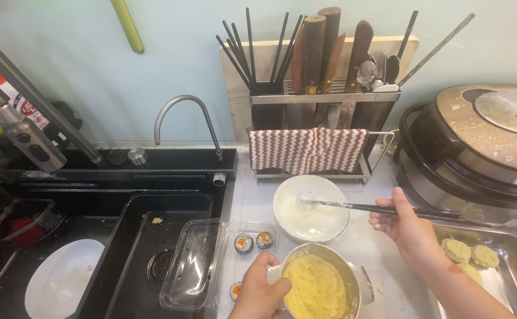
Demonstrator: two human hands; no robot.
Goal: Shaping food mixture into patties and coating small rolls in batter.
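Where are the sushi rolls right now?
In the head view, the sushi rolls sit in a clear plastic tray left of the metal bowl, just above the left hand.

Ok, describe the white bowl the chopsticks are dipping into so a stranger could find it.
Start at the knife rack with the zigzag cloth against the wall. Just below it on the counter sits the white bowl, round and nearly empty. Unlike the metal bowl of yellow mash nearer the person, it holds the chopsticks' tips.
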